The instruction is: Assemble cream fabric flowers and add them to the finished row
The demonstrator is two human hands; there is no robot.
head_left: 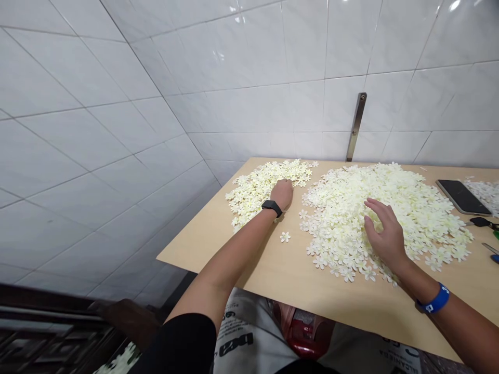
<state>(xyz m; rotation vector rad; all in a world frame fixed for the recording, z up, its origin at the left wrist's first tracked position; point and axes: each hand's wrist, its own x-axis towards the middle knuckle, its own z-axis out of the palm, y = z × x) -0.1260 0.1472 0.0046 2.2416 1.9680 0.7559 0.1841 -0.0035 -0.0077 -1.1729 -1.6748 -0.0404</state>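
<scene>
Two heaps of small white and pale yellow five-petalled artificial flowers lie on a light wooden table [273,283]. My left hand [281,193], with a black band on its wrist, reaches to the right edge of the smaller left heap [253,189]. Its fingers point away and downward, hidden behind the back of the hand, so what they hold does not show. Over the larger right heap [421,208] hovers my right hand [385,234], thumb and fingers apart, holding nothing visible; a blue wristband is below it. A single flower [285,237] lies between the heaps, near my left wrist.
At the right stands a dark phone [463,197] lying flat, beside small white pieces [485,195]. Scissors with black handles [481,222] and a blue-handled tool [494,257] lie at the right edge. A tiled wall [265,109] with a metal bracket [356,127] borders the table's back.
</scene>
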